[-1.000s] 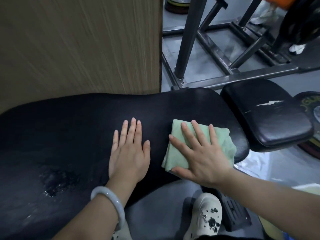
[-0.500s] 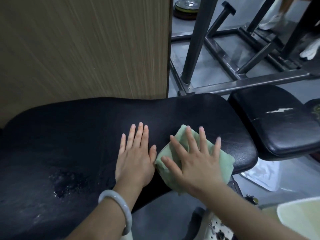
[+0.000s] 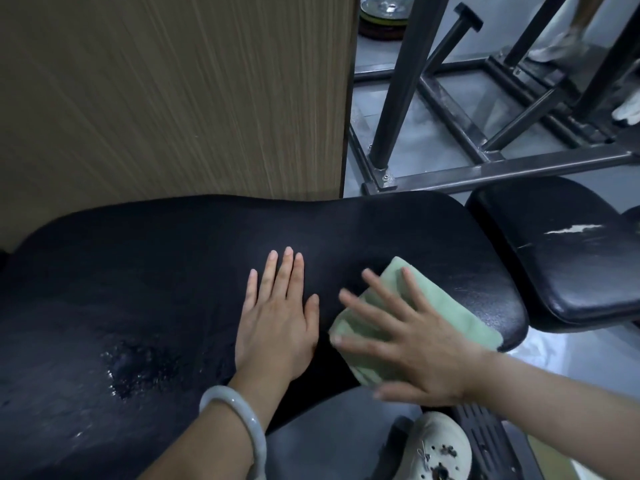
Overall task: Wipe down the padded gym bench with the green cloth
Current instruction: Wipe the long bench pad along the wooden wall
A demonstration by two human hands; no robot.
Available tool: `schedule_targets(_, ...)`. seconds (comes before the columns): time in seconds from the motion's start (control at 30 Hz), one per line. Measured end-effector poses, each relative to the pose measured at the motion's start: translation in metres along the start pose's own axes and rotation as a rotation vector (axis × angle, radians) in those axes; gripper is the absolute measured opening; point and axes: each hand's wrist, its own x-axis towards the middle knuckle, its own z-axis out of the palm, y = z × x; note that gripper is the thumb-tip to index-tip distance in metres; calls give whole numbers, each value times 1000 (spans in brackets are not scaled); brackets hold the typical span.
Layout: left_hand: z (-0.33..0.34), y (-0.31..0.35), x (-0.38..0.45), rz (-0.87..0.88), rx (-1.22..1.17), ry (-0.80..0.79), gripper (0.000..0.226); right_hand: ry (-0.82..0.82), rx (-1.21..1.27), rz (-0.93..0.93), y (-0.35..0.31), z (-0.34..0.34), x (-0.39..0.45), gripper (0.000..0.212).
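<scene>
Your right hand [image 3: 420,344] lies flat w/ fingers spread on the green cloth [image 3: 446,306], pressing it, not curled round it. Cloth's folded, sitting on the padded bench [image 3: 173,265] near its right end, by the near edge. Your left hand [image 3: 277,317] is flat on the pad just beside the cloth, fingers straight, holding nothing. Wet patch [image 3: 135,368] glistens well left of both hands. Separate seat pad [image 3: 568,258] sits to the right.
</scene>
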Motion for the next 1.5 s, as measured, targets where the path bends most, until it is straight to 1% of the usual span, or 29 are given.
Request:
schedule_targets(0.07,-1,1,0,-11,-10,-6,66,-41,-152,-202,17,-1,-8,73)
schedule_targets(0.1,-1,1,1,-12,-9,-7,65,-49,-205,-245,24,-2,-8,76)
schedule_targets(0.17,-2,1,0,-8,-1,-6,65,-52,-215,-215,28,-1,-8,78)
schedule_targets(0.27,-2,1,0,-12,-7,1,66,-46,-122,56,13,4,-10,79)
schedule_targets(0.47,-2,2,0,-15,-4,-6,67,40,20,559,-27,13,-12,79)
schedule_targets(0.57,-2,2,0,-15,13,-12,69,81,69,745,-43,15,-4,77)
schedule_targets(0.67,-2,2,0,-16,20,-22,66,78,110,835,-53,14,2,77)
schedule_targets(0.7,-2,2,0,-15,18,-25,65,81,108,826,-52,16,2,78)
schedule_targets(0.73,-2,1,0,-13,14,-24,65,88,95,774,-48,17,-1,79)
schedule_targets(0.77,-2,1,0,-13,8,-20,66,82,70,665,-40,17,-6,80)
schedule_targets(0.87,-2,1,0,-16,3,-14,68,31,-94,125,2,13,-26,78)
schedule_targets(0.9,-1,1,0,-16,4,-9,67,14,-135,24,12,12,-28,78)
schedule_targets(0.93,-1,1,0,-15,2,-4,66,5,-149,5,17,12,-28,80)
schedule_targets(0.97,0,1,0,-13,-3,-2,66,9,-135,41,16,13,-25,82)
schedule_targets(1.0,0,1,0,-9,-10,2,66,22,-101,112,9,14,-20,84)
schedule_targets(1.07,1,0,1,-6,-18,22,66,54,-15,311,-14,15,-5,86)
schedule_targets(1.1,0,0,2,-7,-48,32,66,79,32,422,-26,15,5,84)
schedule_targets(1.17,-2,-3,4,-31,-225,74,71,107,121,626,-46,12,28,79)
schedule_targets(1.23,-7,-5,6,-90,-508,125,72,126,171,748,-59,11,50,74)
schedule_targets(1.27,-10,-7,5,-123,-656,146,68,138,184,782,-63,10,60,72)
schedule_targets(1.37,-22,-9,6,-294,-1070,155,45,121,268,845,-65,4,85,69)
schedule_targets(1.4,-27,-10,7,-355,-1210,156,38,126,301,841,-64,0,91,70)
schedule_targets(1.43,-32,-10,8,-404,-1298,155,32,145,353,814,-60,-5,94,72)
schedule_targets(1.47,-35,-11,8,-428,-1286,162,29,227,414,773,-52,-9,94,74)
schedule_targets(1.5,-37,-11,8,-389,-1151,180,30,262,526,745,-42,-15,89,73)
